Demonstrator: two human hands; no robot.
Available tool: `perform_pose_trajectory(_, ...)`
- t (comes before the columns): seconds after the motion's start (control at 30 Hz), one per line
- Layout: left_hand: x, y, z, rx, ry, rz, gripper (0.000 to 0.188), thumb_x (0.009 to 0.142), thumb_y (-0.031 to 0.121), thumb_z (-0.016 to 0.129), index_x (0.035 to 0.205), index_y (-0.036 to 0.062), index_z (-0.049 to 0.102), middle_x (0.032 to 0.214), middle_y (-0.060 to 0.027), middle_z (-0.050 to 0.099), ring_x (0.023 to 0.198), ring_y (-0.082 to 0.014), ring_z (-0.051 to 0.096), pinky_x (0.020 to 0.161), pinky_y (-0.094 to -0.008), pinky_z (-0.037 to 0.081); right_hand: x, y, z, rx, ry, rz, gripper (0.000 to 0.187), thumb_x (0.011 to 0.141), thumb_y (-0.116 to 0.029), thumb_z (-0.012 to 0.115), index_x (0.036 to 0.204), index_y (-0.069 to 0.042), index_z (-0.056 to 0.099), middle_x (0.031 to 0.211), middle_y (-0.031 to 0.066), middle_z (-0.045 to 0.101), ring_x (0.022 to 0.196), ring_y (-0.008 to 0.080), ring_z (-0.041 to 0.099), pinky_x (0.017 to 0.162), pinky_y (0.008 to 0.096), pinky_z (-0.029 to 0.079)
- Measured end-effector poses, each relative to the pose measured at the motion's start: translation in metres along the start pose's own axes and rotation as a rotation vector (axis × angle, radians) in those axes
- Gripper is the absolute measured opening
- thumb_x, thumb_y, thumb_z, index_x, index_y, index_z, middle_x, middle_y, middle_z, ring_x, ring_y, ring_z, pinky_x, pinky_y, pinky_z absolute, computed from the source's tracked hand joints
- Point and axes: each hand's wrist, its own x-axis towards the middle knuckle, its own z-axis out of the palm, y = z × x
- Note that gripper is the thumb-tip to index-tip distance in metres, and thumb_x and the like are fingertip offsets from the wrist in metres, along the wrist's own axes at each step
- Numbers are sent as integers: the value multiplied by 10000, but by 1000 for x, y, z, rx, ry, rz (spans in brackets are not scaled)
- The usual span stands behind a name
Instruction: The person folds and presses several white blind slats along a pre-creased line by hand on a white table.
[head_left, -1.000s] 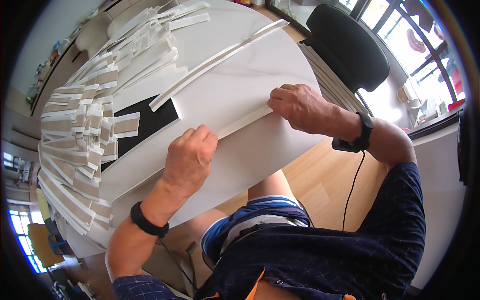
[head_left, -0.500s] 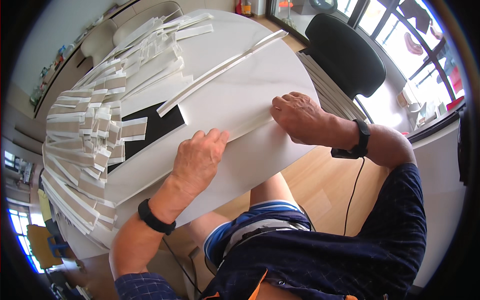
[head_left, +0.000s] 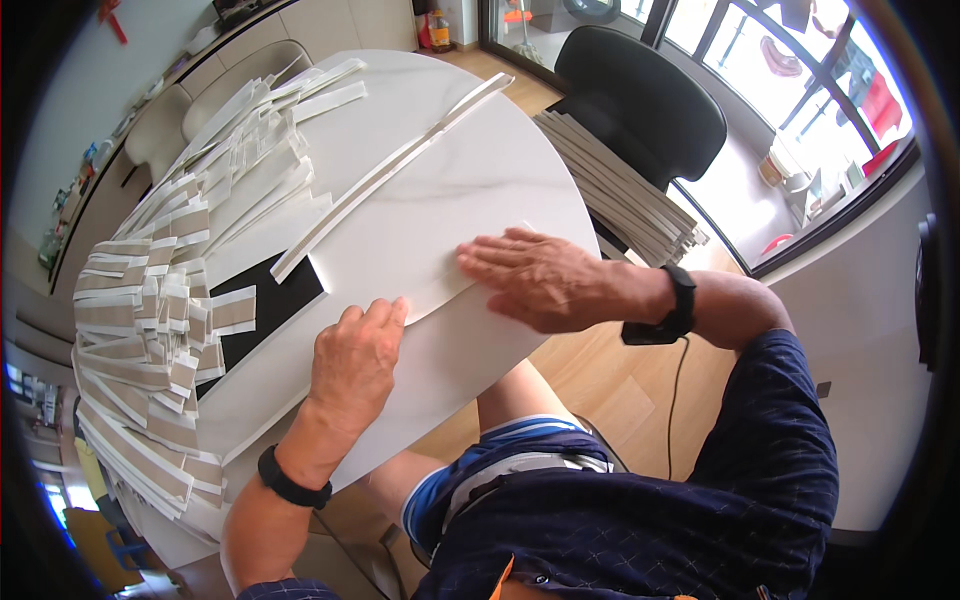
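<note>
A long white strip, paper or fabric, runs diagonally along the near side of the white round table. My left hand is closed at the strip's middle, thumb and fingers pressed together on it. Farther right, my right hand lies flat over the strip, fingers stretched out, hiding that end. Beyond my hands, another long beige-and-white strip rests with its near end on a black flat sheet. Dark bands circle both wrists.
Many beige-and-white strips lie in an overlapping pile along the table's left side. More strips are stacked at the right beside a black chair. Pale chairs stand beyond the table. A dark cable hangs below my right wrist.
My right hand has gone from a closed grip on the strip's right end to lying flat with outstretched fingers. My left hand stays closed on the strip. The whole view has shifted slightly.
</note>
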Motion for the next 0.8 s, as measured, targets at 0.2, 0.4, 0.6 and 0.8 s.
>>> perform_pose_trajectory(0.2,4,-4,2,-107,33,-25,391,858,-1,649,1233,44,751,941,-103,662,844,-315,683,718,-428,589,-42,49,-26,-21,5,239,726,1135,-567,387,1631,-37,401,1692,155,411,1591,327,340,1322,515,228)
perform_pose_trajectory(0.4,24,-18,6,-442,-10,-127,206,917,62,678,1077,-4,789,938,-179,721,880,-391,712,784,-441,565,18,18,-30,75,302,-206,532,894,-215,836,1353,2,677,1357,188,690,1294,376,625,1150,480,466)
perform_pose_trajectory(0.6,-32,-52,-8,-559,12,-358,222,881,105,772,1051,-37,772,986,-211,752,902,-358,739,788,-391,579,47,17,-8,164,382,-184,106,887,-7,789,989,-37,800,938,123,742,901,329,712,766,434,583)
perform_pose_trajectory(0.8,-76,-50,-11,-376,176,-345,61,842,31,768,854,8,713,863,-153,686,847,-390,691,738,-459,561,48,12,-12,202,348,-146,76,902,-40,735,955,-47,790,906,118,730,891,341,707,760,437,569)
